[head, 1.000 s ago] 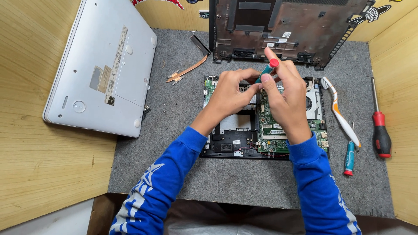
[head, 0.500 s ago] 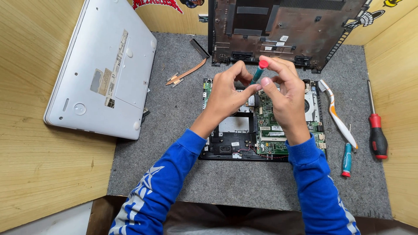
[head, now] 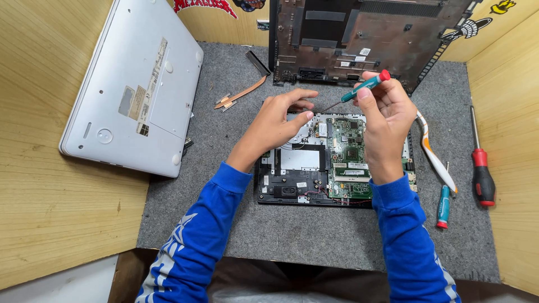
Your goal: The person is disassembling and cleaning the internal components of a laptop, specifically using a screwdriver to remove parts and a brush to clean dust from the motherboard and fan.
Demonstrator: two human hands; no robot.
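a slim teal screwdriver with a red cap [head: 364, 86] is held tilted in the closed fingers of the right hand [head: 387, 120], its tip just above the opened black laptop base with a green circuit board [head: 348, 151] on the grey felt worktop [head: 224, 146]. the left hand [head: 281, 118] is held loosely curled beside the tip, gripping nothing visible. a silver laptop [head: 135, 90] lies well apart on the left.
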